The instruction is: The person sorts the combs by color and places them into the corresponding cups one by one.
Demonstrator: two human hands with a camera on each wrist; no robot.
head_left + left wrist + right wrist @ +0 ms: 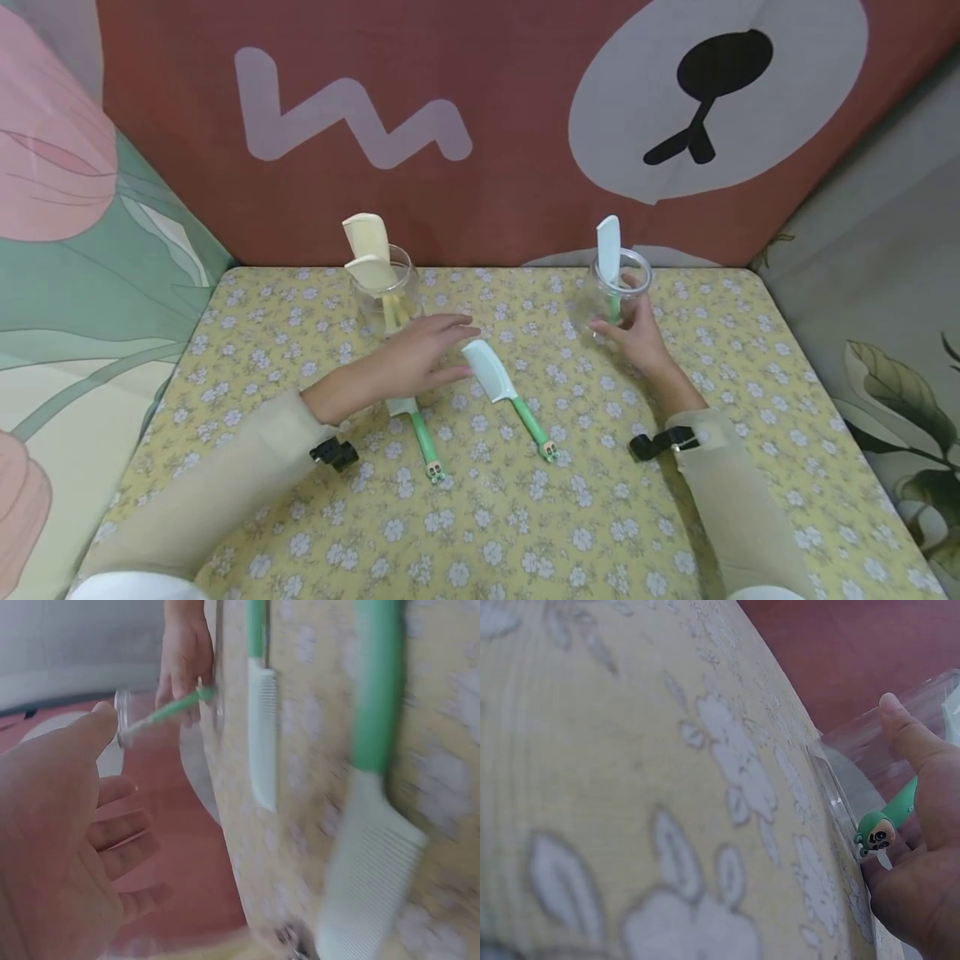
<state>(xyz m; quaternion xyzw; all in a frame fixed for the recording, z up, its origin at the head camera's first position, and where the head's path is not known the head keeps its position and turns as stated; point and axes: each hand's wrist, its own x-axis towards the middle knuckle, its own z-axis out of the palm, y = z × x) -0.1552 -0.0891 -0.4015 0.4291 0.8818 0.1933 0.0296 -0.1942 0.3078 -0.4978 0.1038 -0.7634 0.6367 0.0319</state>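
Note:
My right hand grips a clear glass jar at the back right, thumb and fingers around its side. A pale comb with a green handle stands in that jar; its cartoon-headed handle end shows through the glass in the right wrist view. Left of centre, my left hand hovers over the table with its fingers stretched out, holding nothing. A pale green-handled comb lies just beyond its fingertips. Another such comb lies below the hand, which partly hides its toothed end.
A second glass jar at the back left holds two cream combs with yellow handles, just behind the left hand. The floral tablecloth covers the table. A red-brown printed cloth hangs along the back edge.

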